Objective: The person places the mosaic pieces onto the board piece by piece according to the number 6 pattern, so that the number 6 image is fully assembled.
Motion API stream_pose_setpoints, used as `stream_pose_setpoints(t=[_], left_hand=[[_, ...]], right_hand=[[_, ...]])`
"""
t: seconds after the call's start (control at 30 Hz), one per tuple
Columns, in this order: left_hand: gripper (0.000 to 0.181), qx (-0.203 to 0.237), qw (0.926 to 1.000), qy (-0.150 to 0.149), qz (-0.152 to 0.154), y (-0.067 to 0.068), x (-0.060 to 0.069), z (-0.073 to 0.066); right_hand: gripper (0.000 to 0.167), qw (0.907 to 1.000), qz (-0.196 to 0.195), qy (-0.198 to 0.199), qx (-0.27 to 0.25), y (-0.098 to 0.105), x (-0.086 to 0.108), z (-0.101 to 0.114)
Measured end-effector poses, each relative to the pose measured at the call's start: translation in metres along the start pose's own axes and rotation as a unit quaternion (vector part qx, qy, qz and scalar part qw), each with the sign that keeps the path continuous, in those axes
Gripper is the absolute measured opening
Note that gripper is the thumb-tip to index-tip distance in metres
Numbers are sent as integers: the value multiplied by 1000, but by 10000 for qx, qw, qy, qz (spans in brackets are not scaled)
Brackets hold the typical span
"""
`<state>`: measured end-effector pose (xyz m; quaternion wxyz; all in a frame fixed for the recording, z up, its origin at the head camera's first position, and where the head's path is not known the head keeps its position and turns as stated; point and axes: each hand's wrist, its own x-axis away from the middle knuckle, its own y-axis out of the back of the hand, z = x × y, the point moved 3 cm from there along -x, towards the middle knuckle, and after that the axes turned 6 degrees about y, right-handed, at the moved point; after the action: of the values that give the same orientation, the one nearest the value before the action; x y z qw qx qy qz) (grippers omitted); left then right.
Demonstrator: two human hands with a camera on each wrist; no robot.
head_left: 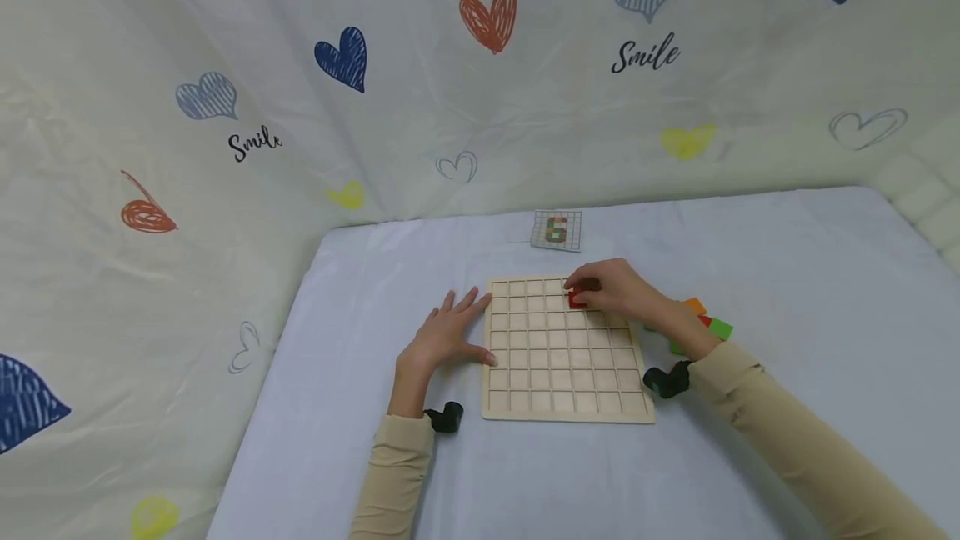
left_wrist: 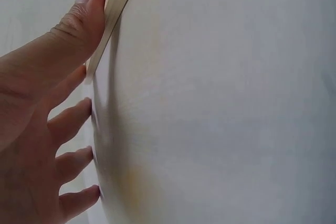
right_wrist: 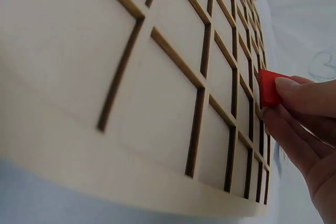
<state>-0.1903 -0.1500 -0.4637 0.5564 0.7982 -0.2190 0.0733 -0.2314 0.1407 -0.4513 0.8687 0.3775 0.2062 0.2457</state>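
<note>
A pale wooden grid board (head_left: 551,357) lies flat on the white cloth. The right hand (head_left: 615,290) pinches a red block (head_left: 576,299) over the board's upper right part; in the right wrist view the red block (right_wrist: 270,87) is between thumb and fingers of the right hand (right_wrist: 310,114), against the grid (right_wrist: 173,98). With fingers spread, the left hand (head_left: 442,336) touches the board's left edge with thumb and index finger. The left wrist view shows the left hand (left_wrist: 47,98) with its thumb against the board's edge (left_wrist: 118,11).
Behind the board lies a small card (head_left: 557,230) with a coloured pattern on a grid. Several loose blocks, among them a green block (head_left: 721,328) and an orange block (head_left: 696,306), lie right of the board, partly behind the right forearm. A printed curtain (head_left: 420,82) hangs behind the table.
</note>
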Motion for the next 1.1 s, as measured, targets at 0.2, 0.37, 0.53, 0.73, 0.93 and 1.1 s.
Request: stream_pose_setpoints(t=[0.2,0.37,0.53,0.73,0.93,1.1], left_hand=[[108,32,10000,-44,-75,0,2,-5],[109,38,10000,0,-74,0,2,-7],[109,41,10000,51,27,0,1,-6],[108,172,9998,109,85,1,2,-7],[107,238,9996,90,74,2,3,-7],[107,242,9997,34,40,2,3,-7]], right_hand=[[13,9999,53,-69,93,-1,-2,2],[11,9997,16,-11,230,-3,-3,-1],[12,9990,48,8,446,-6,-4,-1],[11,9992,-8,37,386,-6,-2,2],[12,9995,5,112,299,-5,-1,4],[13,9999,-18,16,112,-2,4,3]])
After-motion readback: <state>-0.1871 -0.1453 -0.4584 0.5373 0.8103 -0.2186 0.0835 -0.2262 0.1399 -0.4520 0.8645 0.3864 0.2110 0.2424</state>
